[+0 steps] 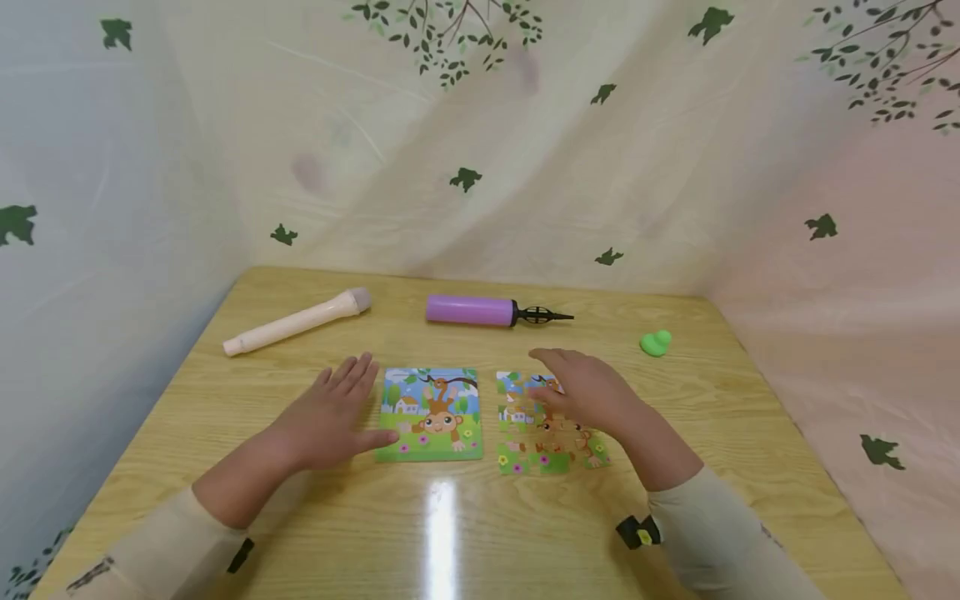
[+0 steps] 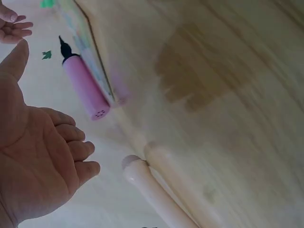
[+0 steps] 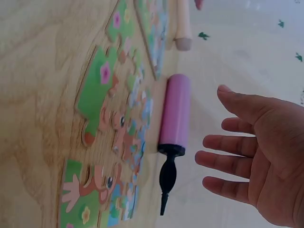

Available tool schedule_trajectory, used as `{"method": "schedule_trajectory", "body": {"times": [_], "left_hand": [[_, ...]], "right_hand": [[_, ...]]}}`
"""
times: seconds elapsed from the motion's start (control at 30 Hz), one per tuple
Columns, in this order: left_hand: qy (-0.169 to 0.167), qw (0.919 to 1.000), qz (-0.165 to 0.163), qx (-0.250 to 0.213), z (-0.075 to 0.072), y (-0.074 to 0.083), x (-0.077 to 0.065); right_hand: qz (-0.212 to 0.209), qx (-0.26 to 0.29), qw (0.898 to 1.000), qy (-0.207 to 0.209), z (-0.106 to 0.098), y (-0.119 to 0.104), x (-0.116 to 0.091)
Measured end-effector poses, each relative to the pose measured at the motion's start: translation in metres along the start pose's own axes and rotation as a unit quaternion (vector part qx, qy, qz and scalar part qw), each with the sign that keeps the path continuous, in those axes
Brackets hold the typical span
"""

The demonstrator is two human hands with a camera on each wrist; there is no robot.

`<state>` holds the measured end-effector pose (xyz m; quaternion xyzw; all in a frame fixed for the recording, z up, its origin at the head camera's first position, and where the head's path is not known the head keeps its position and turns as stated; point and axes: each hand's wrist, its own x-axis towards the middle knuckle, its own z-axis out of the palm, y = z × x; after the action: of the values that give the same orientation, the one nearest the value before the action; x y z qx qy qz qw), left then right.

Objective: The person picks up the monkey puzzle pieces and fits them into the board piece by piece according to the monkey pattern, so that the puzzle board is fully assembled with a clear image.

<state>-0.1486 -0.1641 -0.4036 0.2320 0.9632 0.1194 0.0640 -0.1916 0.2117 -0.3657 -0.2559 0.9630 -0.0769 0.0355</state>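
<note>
My left hand [image 1: 327, 414] hovers with spread fingers at the left edge of a square monkey picture board [image 1: 431, 417]; its thumb overlaps the board in the head view. The left wrist view shows its bare palm [image 2: 38, 156] holding nothing. My right hand [image 1: 588, 392], fingers extended, is over loose jigsaw puzzle pieces [image 1: 517, 460] with a matching monkey picture, and hides part of them. Seen from the right wrist, that palm [image 3: 275, 156] is bare too, and gaps show between the puzzle pieces [image 3: 97, 80].
A purple hand pump [image 1: 471, 311] with a black nozzle lies behind the board. To its left is a pale microphone [image 1: 296, 323], to its right a green toy duck [image 1: 656, 342]. A curtain [image 1: 480, 225] with leaf and bird shapes hangs around the wooden table [image 1: 360, 533].
</note>
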Motion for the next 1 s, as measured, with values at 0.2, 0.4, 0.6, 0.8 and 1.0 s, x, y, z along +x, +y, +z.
{"method": "schedule_trajectory", "body": {"times": [0.2, 0.4, 0.6, 0.8, 1.0], "left_hand": [[-0.020, 0.9992, 0.027, 0.020, 0.008, -0.006, 0.001], [-0.051, 0.9975, 0.041, 0.028, 0.015, -0.007, 0.003], [-0.061, 0.9965, 0.052, 0.023, 0.019, -0.005, 0.002], [-0.058, 0.9962, 0.062, 0.021, 0.022, -0.006, 0.002], [-0.055, 0.9961, 0.066, 0.021, 0.024, -0.008, 0.003]], "right_hand": [[0.004, -0.008, 0.999, -0.047, 0.009, 0.007, 0.021], [-0.019, -0.007, 0.997, -0.072, 0.025, 0.014, 0.040], [-0.053, -0.015, 0.995, -0.086, 0.039, 0.016, 0.055], [-0.086, -0.041, 0.992, -0.086, 0.047, 0.016, 0.063], [-0.091, -0.067, 0.991, -0.073, 0.050, 0.013, 0.067]]}}
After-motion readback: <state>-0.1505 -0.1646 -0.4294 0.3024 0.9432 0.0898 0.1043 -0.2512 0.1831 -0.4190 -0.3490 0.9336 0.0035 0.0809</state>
